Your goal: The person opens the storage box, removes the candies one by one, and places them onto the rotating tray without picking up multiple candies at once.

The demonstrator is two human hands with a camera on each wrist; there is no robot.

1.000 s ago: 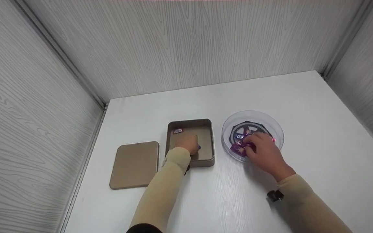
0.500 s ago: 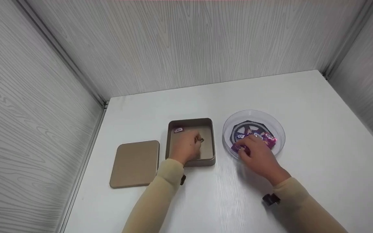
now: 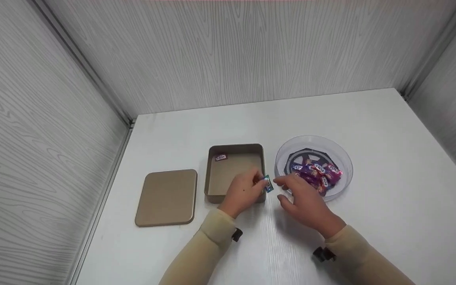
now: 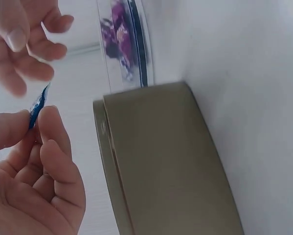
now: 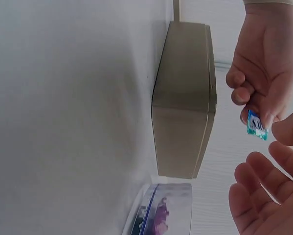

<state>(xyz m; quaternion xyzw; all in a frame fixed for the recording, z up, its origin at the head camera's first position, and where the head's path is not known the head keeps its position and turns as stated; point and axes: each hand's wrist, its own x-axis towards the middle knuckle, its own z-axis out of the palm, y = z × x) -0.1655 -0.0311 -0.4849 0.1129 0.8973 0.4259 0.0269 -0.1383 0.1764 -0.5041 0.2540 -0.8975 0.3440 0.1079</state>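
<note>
My left hand pinches a small blue-green wrapped candy between thumb and forefinger, above the right wall of a bronze-coloured tin. In the left wrist view the candy sticks up from the fingertips. My right hand is close by on the right, thumb and fingers apart and pointing at the candy, with nothing in its grasp. Behind its fingers, a clear round dish holds a pile of purple and red wrapped candies. One red-purple candy lies in the tin's far left corner.
The tin's flat lid lies on the white table to the left of the tin. A pale wood-grain panel rises behind the table, with similar panels at both sides.
My left hand has risen out of the tin and moved right, carrying the blue-green candy. My right hand has drawn back left from the dish, its fingers spreading, leaving the candies there.
</note>
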